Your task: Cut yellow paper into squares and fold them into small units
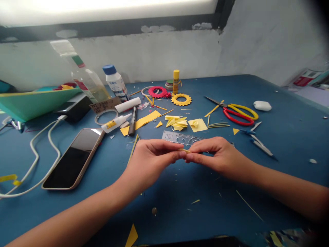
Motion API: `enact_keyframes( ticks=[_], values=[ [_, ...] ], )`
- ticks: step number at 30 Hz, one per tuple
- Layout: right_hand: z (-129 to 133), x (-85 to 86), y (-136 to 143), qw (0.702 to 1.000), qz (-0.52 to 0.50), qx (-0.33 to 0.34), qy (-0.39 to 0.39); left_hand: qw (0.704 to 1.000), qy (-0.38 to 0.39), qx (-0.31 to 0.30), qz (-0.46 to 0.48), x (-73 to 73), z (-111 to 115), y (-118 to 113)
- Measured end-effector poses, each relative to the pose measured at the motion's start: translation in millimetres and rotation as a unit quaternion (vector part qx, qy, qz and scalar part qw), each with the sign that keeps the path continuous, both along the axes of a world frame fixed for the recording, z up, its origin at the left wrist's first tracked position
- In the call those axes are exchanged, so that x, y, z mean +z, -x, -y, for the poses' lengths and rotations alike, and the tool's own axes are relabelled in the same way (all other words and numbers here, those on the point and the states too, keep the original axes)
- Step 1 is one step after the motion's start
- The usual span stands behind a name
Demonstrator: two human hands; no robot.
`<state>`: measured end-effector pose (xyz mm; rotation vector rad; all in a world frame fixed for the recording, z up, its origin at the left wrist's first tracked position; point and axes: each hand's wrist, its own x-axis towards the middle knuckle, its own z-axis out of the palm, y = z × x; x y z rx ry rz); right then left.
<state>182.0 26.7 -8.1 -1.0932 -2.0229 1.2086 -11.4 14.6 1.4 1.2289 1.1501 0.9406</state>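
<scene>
Both hands meet fingertip to fingertip above the blue table. My left hand and my right hand pinch a small piece of yellow paper, mostly hidden by the fingers. Just behind them lies a grey metal ruler, partly covered by the hands. Beyond it are folded yellow paper pieces and a yellow square with a fold on it. Farther back rest a yellow toothed ring and a red one.
Red and yellow scissors, a compass and a white case lie right. At left are a phone, white cable, glue bottle, marker and glass bottle. A glue stick stands at the back.
</scene>
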Motion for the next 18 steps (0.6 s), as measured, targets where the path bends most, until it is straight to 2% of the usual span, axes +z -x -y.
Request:
enact_keyframes(
  ticks=[5,11,14,18],
  values=[
    [1.8,3.5,0.4,0.999,-0.024,-0.002,-0.021,0.999,-0.007,0.024,0.039,5.6,5.6,-3.0],
    [2.0,5.6,-0.4,1.0,-0.013,0.001,-0.019,0.998,-0.052,0.004,-0.035,7.2,7.4,0.2],
    [1.8,4.9,0.2,1.0,-0.015,-0.002,-0.012,0.999,-0.039,0.005,-0.03,4.6,4.8,1.2],
    [0.3,3.9,0.5,0.999,-0.022,-0.024,-0.014,0.999,-0.008,-0.021,0.024,0.4,1.1,0.7]
  ],
)
